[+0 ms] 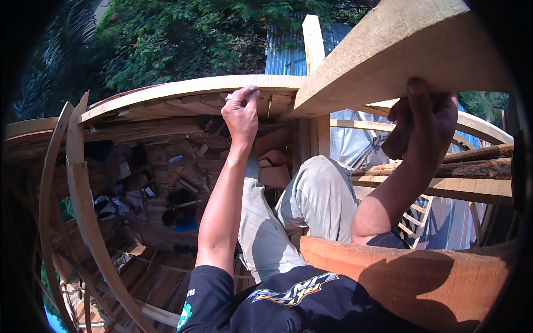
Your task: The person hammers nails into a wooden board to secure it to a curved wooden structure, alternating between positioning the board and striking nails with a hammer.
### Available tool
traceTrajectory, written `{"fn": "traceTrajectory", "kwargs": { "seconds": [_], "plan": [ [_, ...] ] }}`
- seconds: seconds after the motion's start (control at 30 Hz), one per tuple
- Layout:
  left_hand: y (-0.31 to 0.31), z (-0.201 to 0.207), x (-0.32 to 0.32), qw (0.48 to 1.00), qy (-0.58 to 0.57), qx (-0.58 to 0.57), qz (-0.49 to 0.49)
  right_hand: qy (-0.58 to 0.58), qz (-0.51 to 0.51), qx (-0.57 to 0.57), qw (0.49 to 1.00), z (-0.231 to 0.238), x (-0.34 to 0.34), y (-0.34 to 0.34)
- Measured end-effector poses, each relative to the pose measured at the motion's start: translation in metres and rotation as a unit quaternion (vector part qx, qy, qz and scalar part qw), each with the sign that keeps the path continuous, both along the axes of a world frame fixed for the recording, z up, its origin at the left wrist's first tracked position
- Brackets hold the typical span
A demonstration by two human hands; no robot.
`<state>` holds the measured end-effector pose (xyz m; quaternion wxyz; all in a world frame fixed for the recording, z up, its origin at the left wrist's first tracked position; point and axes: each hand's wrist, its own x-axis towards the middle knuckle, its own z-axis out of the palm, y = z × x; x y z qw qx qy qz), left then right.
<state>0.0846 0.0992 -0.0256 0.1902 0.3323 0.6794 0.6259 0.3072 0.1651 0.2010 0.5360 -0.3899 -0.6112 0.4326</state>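
My left hand [241,121] is closed in a pinch just above a long pale plank edge [194,85]. A small thing with a round grey end [252,88] sticks up from its fingertips, too small to name. Close in front of me a thick wooden beam [383,61] slants up to the right. My right hand [425,125], in shade, grips the beam's lower edge, with one finger against its face and the others curled below. The beam's near-left end meets the plank beside an upright post [314,44].
My legs [319,188] hang between timbers, beside a broad reddish board [400,269]. Curved wooden ribs [89,222] rise at left. Far below lies a floor with wood scraps [189,186]. A wooden ladder [419,219] and rough poles [472,169] stand at right; bushes [183,41] grow beyond.
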Motion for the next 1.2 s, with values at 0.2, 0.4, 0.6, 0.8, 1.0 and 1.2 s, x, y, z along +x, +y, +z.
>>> {"fn": "traceTrajectory", "kwargs": {
  "seconds": [0.2, 0.4, 0.6, 0.8, 1.0, 1.2],
  "plan": [
    [0.000, -0.003, 0.003, 0.995, 0.094, 0.000, 0.031, 0.010, -0.001, -0.010, 1.000, -0.001, -0.001, 0.001],
    [0.001, -0.003, 0.000, 0.988, 0.144, 0.028, 0.045, -0.036, -0.024, 0.010, 0.999, -0.002, -0.004, -0.001],
    [0.005, 0.001, 0.002, 0.983, 0.177, 0.027, 0.038, -0.085, -0.050, 0.003, 0.995, -0.018, 0.024, 0.011],
    [-0.004, 0.004, -0.003, 0.982, 0.185, 0.021, 0.036, -0.063, -0.037, -0.003, 0.997, -0.018, 0.015, 0.007],
    [-0.039, 0.022, -0.030, 0.996, 0.023, 0.081, 0.029, -0.081, -0.036, 0.007, 0.996, -0.016, 0.021, 0.011],
    [-0.056, 0.037, -0.136, 0.993, -0.025, 0.112, 0.022, -0.073, -0.029, 0.017, 0.997, -0.015, 0.016, 0.011]
  ]
}}
